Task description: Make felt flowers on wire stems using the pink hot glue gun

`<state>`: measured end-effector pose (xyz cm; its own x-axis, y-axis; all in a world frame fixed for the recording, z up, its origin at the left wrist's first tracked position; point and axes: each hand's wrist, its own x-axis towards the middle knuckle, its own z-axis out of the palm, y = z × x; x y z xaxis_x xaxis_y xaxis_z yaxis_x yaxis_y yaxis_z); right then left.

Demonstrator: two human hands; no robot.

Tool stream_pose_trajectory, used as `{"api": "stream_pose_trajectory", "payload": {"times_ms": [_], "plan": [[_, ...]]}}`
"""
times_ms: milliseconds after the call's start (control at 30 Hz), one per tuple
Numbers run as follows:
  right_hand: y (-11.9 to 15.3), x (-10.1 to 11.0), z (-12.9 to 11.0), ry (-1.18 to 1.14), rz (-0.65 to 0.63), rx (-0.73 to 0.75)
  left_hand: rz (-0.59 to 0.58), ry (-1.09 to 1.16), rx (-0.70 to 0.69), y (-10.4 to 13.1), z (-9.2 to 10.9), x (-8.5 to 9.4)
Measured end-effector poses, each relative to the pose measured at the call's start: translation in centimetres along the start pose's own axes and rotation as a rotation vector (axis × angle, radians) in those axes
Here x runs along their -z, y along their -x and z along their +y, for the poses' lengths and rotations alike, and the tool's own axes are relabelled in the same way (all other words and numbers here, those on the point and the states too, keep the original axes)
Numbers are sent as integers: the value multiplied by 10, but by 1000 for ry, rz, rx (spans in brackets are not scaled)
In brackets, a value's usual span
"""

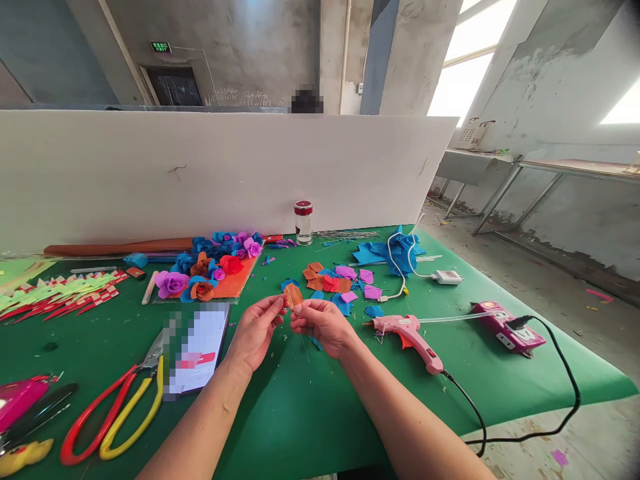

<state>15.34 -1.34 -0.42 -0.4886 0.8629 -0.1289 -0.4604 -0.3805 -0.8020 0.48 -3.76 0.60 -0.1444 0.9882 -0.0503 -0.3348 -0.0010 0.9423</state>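
Over the middle of the green table my left hand [259,328] and my right hand [323,325] meet, fingertips almost touching. Between them is an orange-brown paper petal [293,294], pinched by both hands. A thin wire or thread hangs below the fingers; what it joins is too fine to make out. Just beyond lie loose cut petals [331,284] in brown, red, purple and blue. To the right of my right hand a pink glue gun [407,333] rests on its side, a clear glue stick in its back.
Finished paper flowers [203,267] lie at the back left. Red-and-yellow scissors [125,400] and a phone [200,347] are on the left. A lidded glass jar [303,223] stands by the white board [225,173]. A power strip [505,328] with a black cord sits at the right.
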Motion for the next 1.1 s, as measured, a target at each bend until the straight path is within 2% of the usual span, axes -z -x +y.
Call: {"api": "stream_pose_trajectory", "payload": {"times_ms": [100,433,667,1100], "plan": [[0,0,1,13,-9,-1,-41,-6,-7,0,-1,-1],[0,0,2,51,-18,-16,55,81,-45,0,0,-2],[-1,1,3,3,-29,20,-85,7,18,-1,-5,2],[1,-4,1,95,8,32,-43,-5,38,-2,-5,3]]}}
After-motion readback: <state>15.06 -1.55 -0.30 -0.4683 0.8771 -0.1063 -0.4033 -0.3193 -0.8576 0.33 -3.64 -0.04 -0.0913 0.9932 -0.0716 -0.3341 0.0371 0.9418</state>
